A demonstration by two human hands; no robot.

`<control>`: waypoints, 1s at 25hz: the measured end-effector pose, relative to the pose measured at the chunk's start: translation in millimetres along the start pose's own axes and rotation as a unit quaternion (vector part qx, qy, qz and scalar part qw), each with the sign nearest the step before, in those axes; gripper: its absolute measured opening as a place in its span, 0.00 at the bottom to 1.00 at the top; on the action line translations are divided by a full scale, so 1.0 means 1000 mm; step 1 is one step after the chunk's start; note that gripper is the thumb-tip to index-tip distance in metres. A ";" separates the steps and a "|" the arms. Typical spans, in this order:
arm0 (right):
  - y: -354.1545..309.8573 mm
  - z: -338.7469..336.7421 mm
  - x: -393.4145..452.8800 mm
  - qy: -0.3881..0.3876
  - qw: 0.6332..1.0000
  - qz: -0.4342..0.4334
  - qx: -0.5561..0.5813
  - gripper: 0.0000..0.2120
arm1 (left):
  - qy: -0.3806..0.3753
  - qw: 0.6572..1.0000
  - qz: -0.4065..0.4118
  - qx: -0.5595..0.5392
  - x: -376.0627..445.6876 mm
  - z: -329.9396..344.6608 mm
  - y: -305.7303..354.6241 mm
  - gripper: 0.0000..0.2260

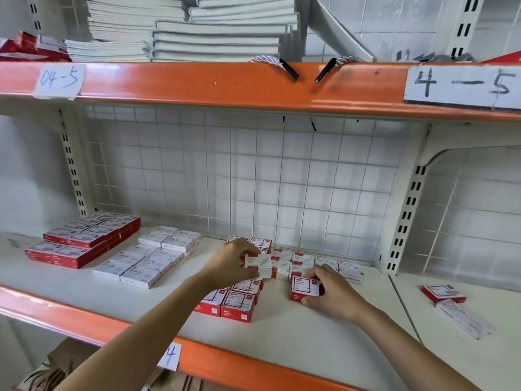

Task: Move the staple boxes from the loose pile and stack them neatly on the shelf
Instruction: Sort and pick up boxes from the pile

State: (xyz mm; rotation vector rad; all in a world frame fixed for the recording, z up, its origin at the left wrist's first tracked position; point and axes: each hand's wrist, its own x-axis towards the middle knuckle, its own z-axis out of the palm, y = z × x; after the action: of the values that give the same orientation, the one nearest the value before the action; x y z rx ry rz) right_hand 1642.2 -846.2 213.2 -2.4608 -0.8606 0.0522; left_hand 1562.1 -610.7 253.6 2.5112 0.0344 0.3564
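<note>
Head view. Left hand (234, 261) grips a white staple box (260, 263) from the left, fingers curled round it, box lifted just above the neat red stack (234, 301). Its long axis runs left-right, printed face toward the camera. Right hand (331, 292) grips a red staple box (305, 289) from the right, thumb on the near end and fingers on the far end; box sits on the shelf (296, 334), printed top face up, roughly square so long axis unclear. Loose pile (298, 263) of red and white boxes lies just beyond both hands, near the wire grid back (253, 170), boxes at mixed angles. Far left: flat red packs (81, 239) stacked in rows, white staples boxes (149, 259) beside them, long axes slanting far-right. Right shelf section: one red box (442, 293) and one white box (462, 318), well apart from the pile. Notebooks (197, 29) on the upper shelf.
</note>
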 end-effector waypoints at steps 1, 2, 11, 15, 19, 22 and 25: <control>0.003 -0.001 -0.002 0.000 1.000 0.005 -0.001 0.23 | -0.005 1.000 0.012 0.007 0.002 0.004 0.003 0.21; 0.006 -0.002 -0.004 0.001 1.000 0.009 -0.001 0.23 | -0.009 0.999 0.026 0.018 0.004 0.009 0.005 0.21; 0.023 -0.012 -0.018 0.011 0.999 0.044 -0.009 0.20 | -0.031 0.966 0.106 0.233 0.018 0.045 0.017 0.23; 0.023 -0.012 -0.020 0.007 0.999 0.041 -0.009 0.20 | -0.038 0.936 0.129 0.326 0.019 0.046 0.016 0.22; 0.023 -0.012 -0.022 0.013 0.999 0.041 -0.006 0.21 | -0.033 0.913 0.153 0.376 0.021 0.045 0.019 0.22; 0.021 -0.011 -0.021 0.017 0.999 0.032 -0.008 0.22 | -0.009 0.907 0.155 0.391 0.019 0.044 0.018 0.19; 0.013 -0.011 -0.019 0.020 1.000 0.014 -0.006 0.23 | 0.013 0.937 0.159 0.309 0.013 0.039 0.013 0.15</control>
State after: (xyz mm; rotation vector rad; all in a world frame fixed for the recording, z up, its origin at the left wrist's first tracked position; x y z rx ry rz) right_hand 1637.3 -871.1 213.9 -2.4775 -0.8108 0.0067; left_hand 1584.1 -641.7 233.0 3.1435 -0.2977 0.5833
